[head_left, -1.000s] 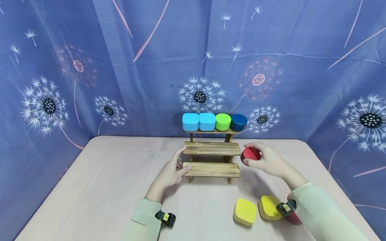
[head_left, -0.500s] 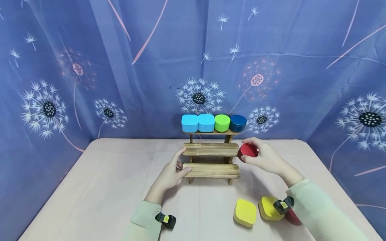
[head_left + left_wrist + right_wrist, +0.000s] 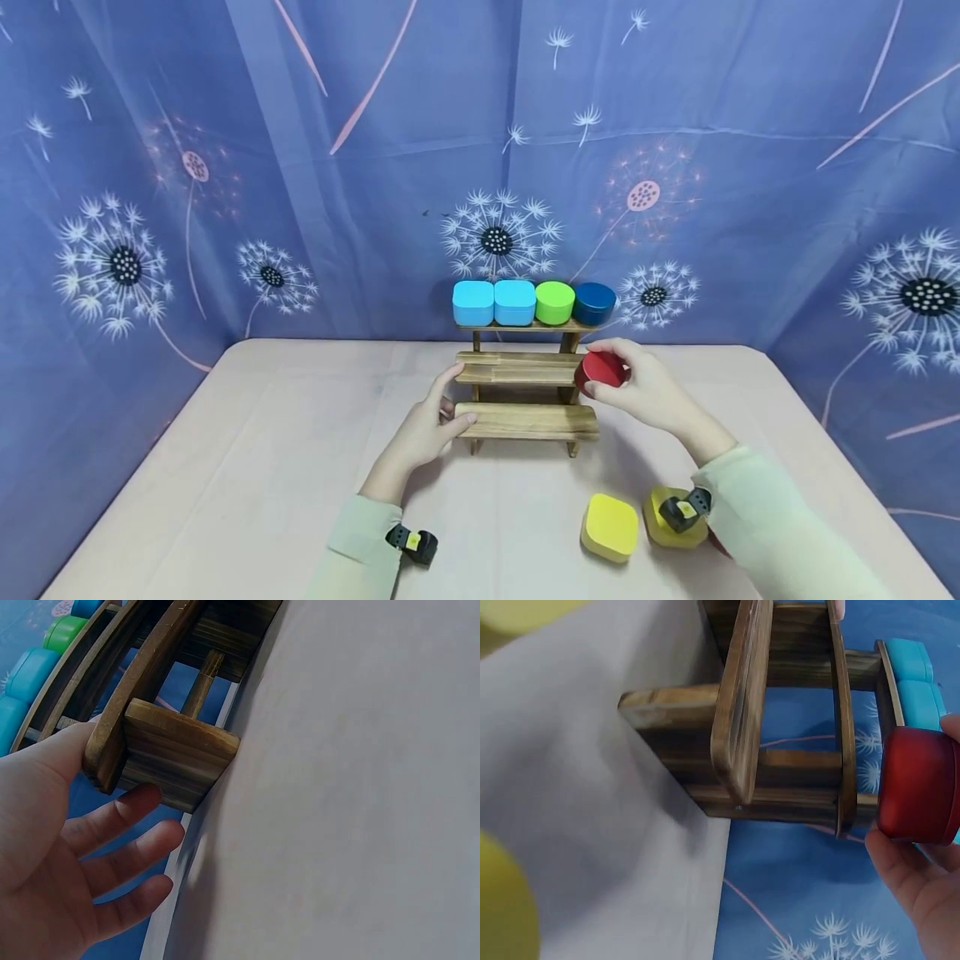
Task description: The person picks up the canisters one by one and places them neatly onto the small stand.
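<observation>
Nearest, two yellow boxes (image 3: 610, 527). Beyond, the left hand (image 3: 420, 429), fingers loose, touches a wooden stand (image 3: 525, 422); the right hand (image 3: 660, 397) grips a red box (image 3: 602, 369) by the middle tier's right end, seemingly mid-placement, which calls for level lowering.

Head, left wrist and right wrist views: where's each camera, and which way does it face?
Head: head-worn, facing forward and down at the wooden rack; left hand, right hand and sleeves show.
Left wrist: on that wrist, facing the rack's left end; left hand shows.
Right wrist: on that wrist, facing the rack's right end and red container; right hand partly shows.
Both wrist views: rack, light blue containers.
</observation>
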The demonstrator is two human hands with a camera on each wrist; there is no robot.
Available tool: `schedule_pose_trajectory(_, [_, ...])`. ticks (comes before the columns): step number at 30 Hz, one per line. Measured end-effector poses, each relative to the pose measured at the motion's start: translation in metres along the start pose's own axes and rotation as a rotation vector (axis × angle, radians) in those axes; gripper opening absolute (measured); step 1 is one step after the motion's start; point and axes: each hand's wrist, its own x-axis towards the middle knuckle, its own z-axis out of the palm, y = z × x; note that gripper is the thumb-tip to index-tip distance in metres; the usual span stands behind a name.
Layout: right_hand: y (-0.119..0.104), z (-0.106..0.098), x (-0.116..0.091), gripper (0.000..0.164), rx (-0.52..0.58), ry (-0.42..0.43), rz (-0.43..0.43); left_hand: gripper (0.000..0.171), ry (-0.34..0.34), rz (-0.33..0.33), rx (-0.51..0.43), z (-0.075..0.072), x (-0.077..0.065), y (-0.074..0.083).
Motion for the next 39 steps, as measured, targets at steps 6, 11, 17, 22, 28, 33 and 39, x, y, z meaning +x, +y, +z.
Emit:
schedule_pose_trajectory(6, [-0.003,0.009,0.003,0.048,0.015,0.009,0.000,0.074,-0.022,-0.001,-0.003,-0.002,-0.001,0.000])
schedule_pose_trajectory(11, [-0.006,0.012,0.005,0.047,0.003,0.030,-0.004,0.074,-0.014,0.008,0.000,-0.001,-0.001,0.000])
schedule_pose_trajectory(17, [-0.013,0.014,0.012,0.047,0.029,0.040,-0.014,0.075,-0.006,0.015,0.006,-0.001,0.001,-0.001])
schedule_pose_trajectory(22, [-0.018,0.017,0.020,0.050,0.034,0.039,-0.031,0.075,0.002,-0.007,-0.003,-0.003,0.000,0.000])
schedule_pose_trajectory(28, [-0.023,0.023,0.023,0.054,0.079,0.016,-0.004,0.075,-0.017,-0.012,0.008,-0.001,0.001,-0.002])
schedule_pose_trajectory(33, [-0.026,0.028,0.028,0.054,0.096,0.013,-0.003,0.076,-0.006,-0.016,0.007,-0.001,0.001,-0.001])
schedule_pose_trajectory(39, [-0.031,0.033,0.032,0.056,0.118,0.001,0.004,0.076,-0.013,-0.016,0.008,-0.001,0.001,-0.001])
